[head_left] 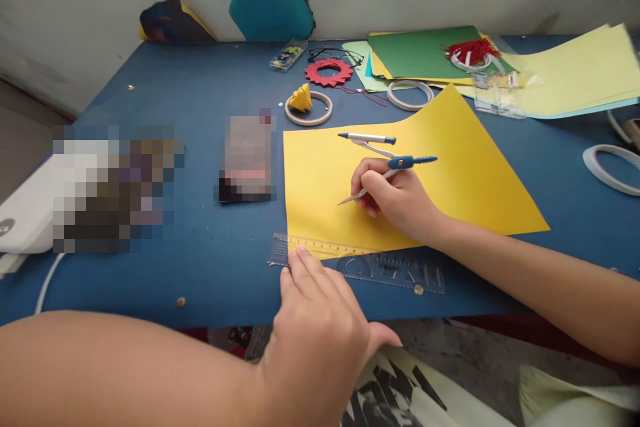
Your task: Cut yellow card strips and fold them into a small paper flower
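A yellow paper sheet [480,173] lies on the blue table, its far right corner raised a little. My right hand [393,197] is closed around a drawing compass [401,162] over the sheet. The compass legs are spread, one carrying a white and blue pencil; the pointed metal leg reaches down left, and I cannot tell if it touches the paper. Along the sheet's near edge lies a clear plastic ruler [415,272], partly overlapping the paper. My left hand [320,310] rests its outstretched fingertips on the ruler's left part and the paper, thumb apart.
Behind the sheet are tape rolls [327,107], a red paper ring [313,72], glasses [320,53] and coloured sheets [420,53]. Another tape roll [590,159] lies at right. To the left are a pixelated card-like object [247,160] and a white device [30,207] with a cable.
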The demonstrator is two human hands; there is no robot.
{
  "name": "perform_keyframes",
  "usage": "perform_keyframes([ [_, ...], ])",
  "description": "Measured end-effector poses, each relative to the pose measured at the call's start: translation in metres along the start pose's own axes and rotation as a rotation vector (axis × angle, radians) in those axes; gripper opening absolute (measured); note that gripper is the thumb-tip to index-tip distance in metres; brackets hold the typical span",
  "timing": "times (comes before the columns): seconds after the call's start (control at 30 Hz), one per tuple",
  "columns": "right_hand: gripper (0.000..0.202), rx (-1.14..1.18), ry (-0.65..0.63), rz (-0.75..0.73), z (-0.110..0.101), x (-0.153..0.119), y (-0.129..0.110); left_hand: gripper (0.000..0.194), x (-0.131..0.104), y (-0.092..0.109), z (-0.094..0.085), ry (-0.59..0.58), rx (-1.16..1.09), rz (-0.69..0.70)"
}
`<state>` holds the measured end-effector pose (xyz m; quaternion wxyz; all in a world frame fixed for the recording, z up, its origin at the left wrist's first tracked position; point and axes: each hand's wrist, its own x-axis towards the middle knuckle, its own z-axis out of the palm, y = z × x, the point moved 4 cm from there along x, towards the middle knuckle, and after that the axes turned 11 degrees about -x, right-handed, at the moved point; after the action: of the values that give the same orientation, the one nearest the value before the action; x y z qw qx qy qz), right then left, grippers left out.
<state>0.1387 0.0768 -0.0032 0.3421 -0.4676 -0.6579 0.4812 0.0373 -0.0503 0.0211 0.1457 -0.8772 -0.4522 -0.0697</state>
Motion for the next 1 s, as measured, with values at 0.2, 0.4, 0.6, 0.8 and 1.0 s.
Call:
perform_keyframes([
  [0.2, 0.023, 0.02, 0.061, -0.011, -0.006, 0.003, 0.004, 0.051, -0.014, -0.015, 0.001, 0.085, -0.047, 0.041],
  [0.4, 0.024, 0.026, 0.068, -0.007, -0.006, 0.004, 0.003, 0.046, -0.03, -0.028, 0.002, 0.075, -0.023, 0.036],
  [0.6, 0.024, 0.004, 0.086, -0.017, -0.009, 0.007, 0.006, 0.031, -0.044, -0.056, 0.003, 0.137, -0.308, 0.009],
  [0.8, 0.024, -0.015, 0.084, -0.036, -0.009, 0.008, 0.007, 0.014, -0.054, -0.078, 0.021, 0.158, -0.664, 0.007],
  [1.0, 0.024, -0.037, 0.08, -0.046, -0.008, 0.007, 0.006, 0.031, -0.038, -0.07, 0.023, 0.005, -0.766, 0.109],
])
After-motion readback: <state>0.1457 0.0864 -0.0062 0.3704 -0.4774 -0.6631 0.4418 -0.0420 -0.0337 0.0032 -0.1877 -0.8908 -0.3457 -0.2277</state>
